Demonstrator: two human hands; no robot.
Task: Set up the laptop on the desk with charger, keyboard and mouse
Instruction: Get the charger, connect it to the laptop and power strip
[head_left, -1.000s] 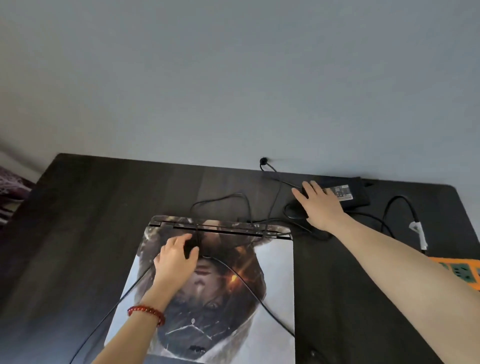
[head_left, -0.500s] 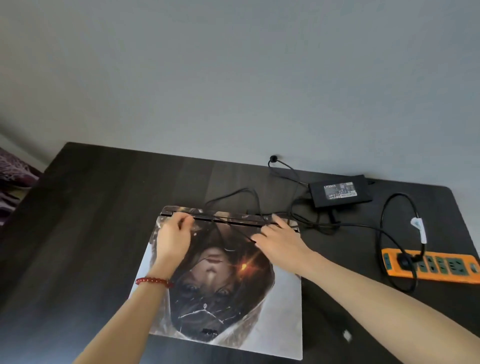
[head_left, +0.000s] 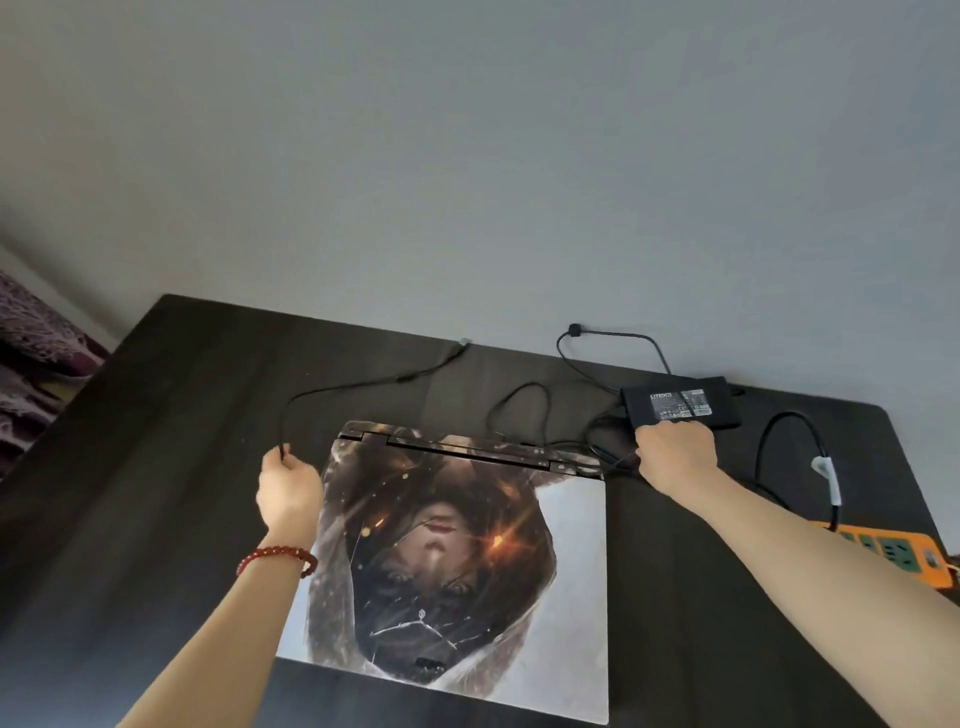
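A closed laptop with a printed portrait skin lies flat on the dark desk. My left hand sits at the laptop's left rear corner, shut on a thin black cable that arcs back to a plug end near the wall. At the right rear corner my right hand is closed over a tangle of black charger cable, just in front of the black charger brick. No keyboard or mouse is in view.
An orange power strip lies at the desk's right edge, with a thick black cord looping from it toward the brick. A small black plug rests at the wall. Patterned purple fabric shows beyond the desk's left edge.
Both hands left the laptop's rear lid edge. The left one drew a thin cable off the lid to the left; the right one moved right, back toward the charger brick.
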